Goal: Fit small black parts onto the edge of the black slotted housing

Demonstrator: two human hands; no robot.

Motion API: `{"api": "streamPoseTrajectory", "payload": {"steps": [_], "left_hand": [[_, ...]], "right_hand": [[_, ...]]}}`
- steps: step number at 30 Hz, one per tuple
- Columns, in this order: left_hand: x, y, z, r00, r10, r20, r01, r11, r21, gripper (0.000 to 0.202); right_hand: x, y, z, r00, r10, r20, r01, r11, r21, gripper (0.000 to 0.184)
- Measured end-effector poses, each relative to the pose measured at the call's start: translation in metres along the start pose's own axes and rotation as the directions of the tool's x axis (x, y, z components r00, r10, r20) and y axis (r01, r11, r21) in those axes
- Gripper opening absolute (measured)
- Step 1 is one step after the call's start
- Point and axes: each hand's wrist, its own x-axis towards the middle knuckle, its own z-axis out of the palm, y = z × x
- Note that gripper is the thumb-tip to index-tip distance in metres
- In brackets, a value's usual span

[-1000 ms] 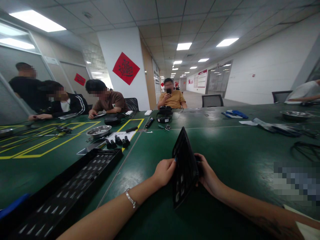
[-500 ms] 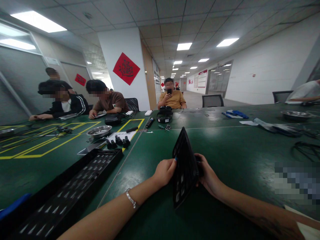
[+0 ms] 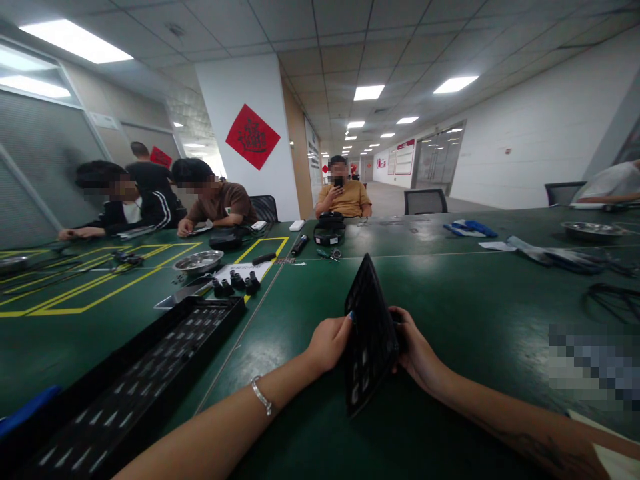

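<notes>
A flat black panel (image 3: 370, 333) with several pale pieces or openings along its lower part stands tilted on edge above the green table (image 3: 465, 307). My left hand (image 3: 330, 340) grips its left side, the thumb pressed on the face turned toward the left. From the right, my right hand (image 3: 413, 343) is closed around the panel's back edge; its fingertips are partly hidden behind it. To the left of my forearm lies a long black tray (image 3: 165, 373) with rows of small pale pointed pieces.
Past the tray are several black cylindrical parts (image 3: 237, 283) and a metal bowl (image 3: 199, 262). Farther off lie a black headband-like device (image 3: 329, 232), blue-and-white gloves (image 3: 471, 229), a second bowl (image 3: 593, 231) and black cables (image 3: 613, 297). Co-workers sit around the table.
Both my hands and the black panel stay practically still. In the background, a standing person in dark clothing has moved to the right.
</notes>
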Motion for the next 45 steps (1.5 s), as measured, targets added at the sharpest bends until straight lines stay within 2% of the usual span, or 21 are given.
{"api": "streamPoseTrajectory", "payload": {"steps": [14,22,30,37,45], "left_hand": [[-0.0013,0.0011,-0.0024,0.999,0.034,0.021,-0.034,0.999,0.011,0.058],[-0.0002,0.001,-0.0008,1.0,-0.023,0.017,0.023,1.0,0.01,0.063],[-0.0014,0.0029,-0.0034,0.999,0.03,0.023,-0.031,0.999,0.031,0.053],[-0.0008,0.0022,-0.0017,0.999,-0.031,0.009,0.031,0.999,-0.009,0.065],[-0.0015,0.0013,-0.0021,0.999,0.033,0.009,-0.033,0.998,0.045,0.054]], "right_hand": [[-0.0035,-0.0063,0.0066,1.0,0.014,-0.015,-0.014,1.0,0.002,0.038],[-0.0017,-0.0034,0.0055,1.0,0.008,-0.022,-0.008,1.0,-0.002,0.039],[-0.0033,-0.0056,0.0069,0.999,0.009,-0.034,-0.009,1.0,-0.015,0.04],[-0.0031,-0.0054,0.0062,1.0,0.014,-0.024,-0.014,1.0,-0.011,0.039],[-0.0015,-0.0034,0.0054,1.0,0.012,-0.025,-0.012,1.0,-0.009,0.042]]}}
